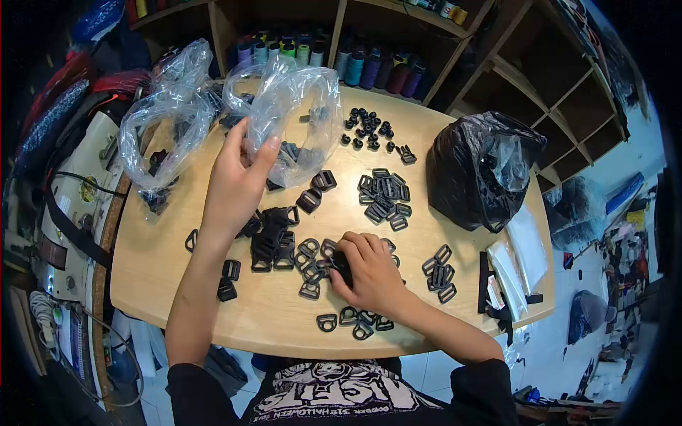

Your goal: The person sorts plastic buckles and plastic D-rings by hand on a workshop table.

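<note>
One clear plastic bag point(312, 99), far L: our L grip point(243, 167) pinches it, prob. to steady it; near ctr. of worktop point(156, 263), our R grip point(371, 273) curls round a black piece point(342, 268), shape hidden.

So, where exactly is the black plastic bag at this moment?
In the head view, the black plastic bag stands at the right side of the table, right of the larger strap-slider pile and just beyond the white packets.

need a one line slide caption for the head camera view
Left hand holding a clear plastic bag, right hand among black buckle parts grouped on a light tabletop.
</note>
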`<state>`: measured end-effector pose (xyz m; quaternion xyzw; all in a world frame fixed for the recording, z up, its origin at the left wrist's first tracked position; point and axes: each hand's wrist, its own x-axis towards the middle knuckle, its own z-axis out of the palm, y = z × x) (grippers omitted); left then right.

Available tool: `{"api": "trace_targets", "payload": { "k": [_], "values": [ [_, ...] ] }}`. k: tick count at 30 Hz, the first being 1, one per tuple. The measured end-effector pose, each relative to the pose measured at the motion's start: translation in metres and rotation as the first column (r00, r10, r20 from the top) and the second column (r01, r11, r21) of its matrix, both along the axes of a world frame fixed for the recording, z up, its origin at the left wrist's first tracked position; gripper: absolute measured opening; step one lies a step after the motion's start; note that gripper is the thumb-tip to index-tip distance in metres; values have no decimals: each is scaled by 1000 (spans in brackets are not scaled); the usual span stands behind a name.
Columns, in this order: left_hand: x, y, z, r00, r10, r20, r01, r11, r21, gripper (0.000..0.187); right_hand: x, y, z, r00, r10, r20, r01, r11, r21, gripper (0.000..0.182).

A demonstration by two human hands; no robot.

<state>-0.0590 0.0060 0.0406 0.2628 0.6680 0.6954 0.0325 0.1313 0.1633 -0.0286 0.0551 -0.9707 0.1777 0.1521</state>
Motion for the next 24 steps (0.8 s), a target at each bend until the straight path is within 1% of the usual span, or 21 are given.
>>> {"api": "trace_targets", "payload": {
  "k": [5,7,8,9,10,11,12,14,18,19,21,22,24],
  "values": [
    [4,-1,2,999,-28,33,28,1000,-7,55,-2,-2,-1,1000,-30,5,30,1000,-9,40],
    [5,0,2,998,-44,41,44,999,4,55,-4,-1,-1,998,-1,-58,4,999,50,35],
    [5,0,1,997,-54,51,55,998,-8,54,-5,-1,0,998,-1,-59,4,999,51,35],
    [6,0,1,996,-64,61,65,998,-20,54,-5,-1,1,997,4,-79,1,997,72,31],
    [7,1,0,996,-63,57,64,998,-19,54,-6,-1,2,995,9,-101,0,996,93,27],
    [8,2,0,993,-77,89,77,997,2,54,-8,-1,2,994,11,-105,-1,995,95,27],
    [8,2,0,989,-92,119,90,996,24,54,-9,-1,1,988,4,-154,13,994,112,23],
    [7,1,-1,985,-105,140,104,994,13,54,-14,1,-4,966,-3,-258,38,991,129,17],
    [5,-1,-2,961,-159,228,164,986,-1,55,-18,5,-6,958,2,-287,38,990,136,18],
    [6,1,-2,961,-159,226,163,987,0,55,-19,6,-3,960,5,-279,33,991,132,17],
    [10,3,-1,966,-129,226,115,991,75,56,-21,8,0,962,8,-271,27,992,127,17],
    [10,3,-1,966,-128,224,113,991,76,56,-23,10,1,963,7,-271,27,992,121,19],
    [11,2,-1,990,55,128,-41,993,-109,55,-24,12,2,963,6,-271,27,993,118,21]
  ]
}}
